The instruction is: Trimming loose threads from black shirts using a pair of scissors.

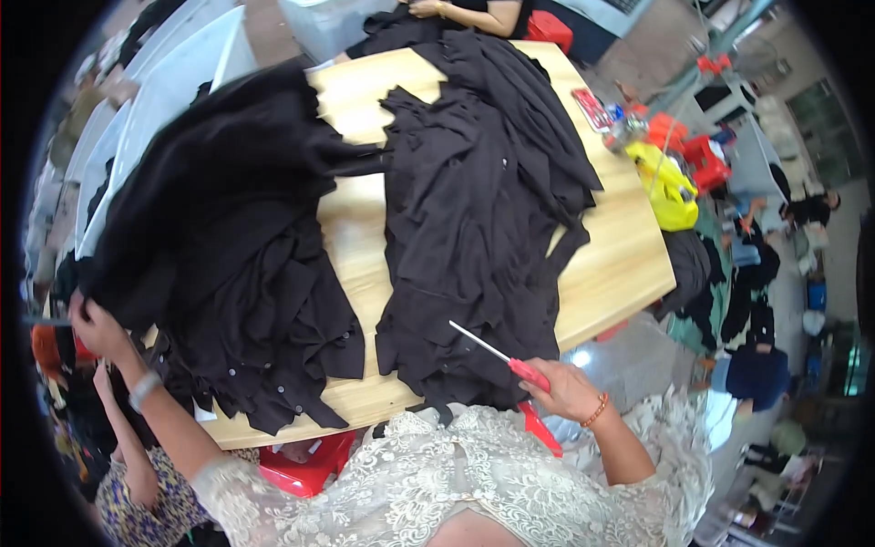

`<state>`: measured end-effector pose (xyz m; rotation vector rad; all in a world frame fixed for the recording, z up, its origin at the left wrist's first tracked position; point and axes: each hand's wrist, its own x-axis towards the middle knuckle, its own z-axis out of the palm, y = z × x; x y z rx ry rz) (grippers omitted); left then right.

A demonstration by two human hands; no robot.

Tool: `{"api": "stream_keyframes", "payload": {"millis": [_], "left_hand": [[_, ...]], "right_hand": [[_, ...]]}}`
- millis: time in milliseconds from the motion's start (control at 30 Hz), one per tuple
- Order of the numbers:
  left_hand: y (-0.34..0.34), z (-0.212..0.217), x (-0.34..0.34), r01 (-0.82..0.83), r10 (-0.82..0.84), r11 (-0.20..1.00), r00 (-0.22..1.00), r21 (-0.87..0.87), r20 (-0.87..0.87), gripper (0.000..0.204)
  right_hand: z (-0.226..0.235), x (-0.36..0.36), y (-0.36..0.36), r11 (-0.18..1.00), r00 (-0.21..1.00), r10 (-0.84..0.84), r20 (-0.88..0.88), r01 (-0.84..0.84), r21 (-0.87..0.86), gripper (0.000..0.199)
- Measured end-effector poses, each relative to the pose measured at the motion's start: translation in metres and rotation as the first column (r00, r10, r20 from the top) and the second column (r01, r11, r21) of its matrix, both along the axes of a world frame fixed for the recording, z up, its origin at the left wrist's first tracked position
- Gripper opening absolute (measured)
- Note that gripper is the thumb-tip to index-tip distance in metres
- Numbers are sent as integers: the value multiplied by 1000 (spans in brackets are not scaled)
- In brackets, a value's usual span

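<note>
Out wide at the table's point(629, 264) left edge with the left hand point(102, 333), arm stretched forward from a lace sleeve, pale band point(143, 389) at the wrist. Fingers bent upward and pinching the near corner of a black cloth point(210, 164), a little blurred. Great sweep of that cloth, too, spread up and away over the table's left side, above a loose pile of black clothes point(273, 319) with small buttons showing!

Over to the right hand point(570, 392), just off the table's near edge. Elbow bent, forearm angled up and inward, beaded bracelet point(595, 410) around the wrist. Closed firmly around the handle of a red-handled tool point(529, 373), thin metal shaft aimed forward and to the left, over the table. Beneath that shaft, the near end of a second, longer heap of black clothes point(474, 210), running from the table's near edge right up to the far one. Between the two piles, a strip of bare wood.

At the table's right edge, a bright yellow bag point(670, 196). Across at the table's far edge, a co-worker's hand point(424, 9) beside dark cloth. Below the table's near edge, a red stool point(305, 469).
</note>
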<state>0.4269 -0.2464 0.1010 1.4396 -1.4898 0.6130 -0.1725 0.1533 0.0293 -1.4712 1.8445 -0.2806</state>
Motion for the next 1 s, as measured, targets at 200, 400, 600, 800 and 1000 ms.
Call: {"api": "stream_keyframes", "payload": {"millis": [200,400,600,800,1000], "left_hand": [[162,-129,-209,453,-258,820,839,351,-479,32],[244,-154,-402,819,-850,208,422,536,-316,71],[195,-147,-435,922,-692,199,372,332,-619,35],[153,-176,-370,918,112,391,-124,-71,-986,20],[181,-120,-405,922,331,310,-335,-234,-882,45]], "right_hand": [[6,-12,-9,977,980,-195,36,197,-86,27],[-5,-26,1,941,956,-293,19,292,-171,31],[-19,-30,24,923,939,-337,66,344,-172,30],[-25,-28,22,904,915,-382,133,399,-151,27],[-18,-15,-24,868,890,-412,196,449,-214,35]]}}
